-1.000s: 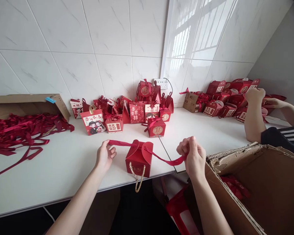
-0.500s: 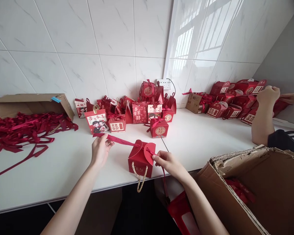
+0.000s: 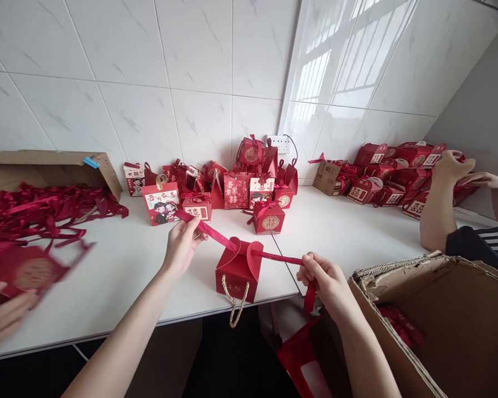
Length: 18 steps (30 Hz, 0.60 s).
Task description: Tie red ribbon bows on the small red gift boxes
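Forearms (image 3: 120, 326) reach in from the near side, one on each side of a red box (image 3: 237, 276) that stands at the near edge of the table (image 3: 124, 287). The left hand (image 3: 185, 243) pinches a red ribbon (image 3: 218, 237) between thumb and fingers, left of the box and slightly beyond it; the right hand (image 3: 321, 279) grips the ribbon's other end to the right, fingers curled, its tail hanging below. Between them the ribbon runs straight through the box's rounded top flaps.

Gold characters on the box's near face are too small to read. 囍 can be read on a small box (image 3: 205, 209) beyond the left hand.

The twisted rope handle (image 3: 232, 322) dangles past the table's near edge. Beside the right forearm rises the ragged rim of a cardboard carton (image 3: 477, 315). White tabletop stretches from the right hand to stacked boxes (image 3: 361, 190) at far right. At near left, another person's hand (image 3: 8, 318) and a red package (image 3: 33, 273) are blurred.
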Available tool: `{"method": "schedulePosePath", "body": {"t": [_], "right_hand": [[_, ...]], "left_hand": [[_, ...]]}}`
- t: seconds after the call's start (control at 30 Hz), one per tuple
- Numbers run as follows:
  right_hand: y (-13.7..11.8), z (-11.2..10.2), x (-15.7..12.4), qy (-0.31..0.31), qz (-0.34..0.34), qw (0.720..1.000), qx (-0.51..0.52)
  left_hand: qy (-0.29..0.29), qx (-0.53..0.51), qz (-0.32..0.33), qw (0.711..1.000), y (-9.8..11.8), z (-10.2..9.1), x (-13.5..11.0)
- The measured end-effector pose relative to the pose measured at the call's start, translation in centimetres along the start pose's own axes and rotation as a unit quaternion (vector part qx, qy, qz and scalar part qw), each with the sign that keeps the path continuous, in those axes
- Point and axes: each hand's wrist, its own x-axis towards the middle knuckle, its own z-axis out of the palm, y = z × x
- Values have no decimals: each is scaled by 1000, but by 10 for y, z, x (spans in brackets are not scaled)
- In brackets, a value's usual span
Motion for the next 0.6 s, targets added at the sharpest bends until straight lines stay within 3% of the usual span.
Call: {"method": "schedulePosePath", "body": {"t": [0.13, 0.2, 0.3, 0.43, 0.6], "right_hand": [[-7, -3, -2, 42, -33, 998, 37], [-10, -3, -1, 46, -41, 998, 8], [-12, -1, 2, 43, -23, 988, -145], [-12, 15, 11, 49, -35, 947, -315], [-15, 45, 28, -78, -40, 941, -328]], "left_hand": [[-25, 14, -2, 1000, -2, 5, -3], [-29, 22, -3, 999, -2, 7, -4], [-41, 34, 10, 999, 4, 9, -3], [-63, 61, 31, 996, 15, 13, 3], [-89, 98, 52, 990, 26, 18, 9]]}}
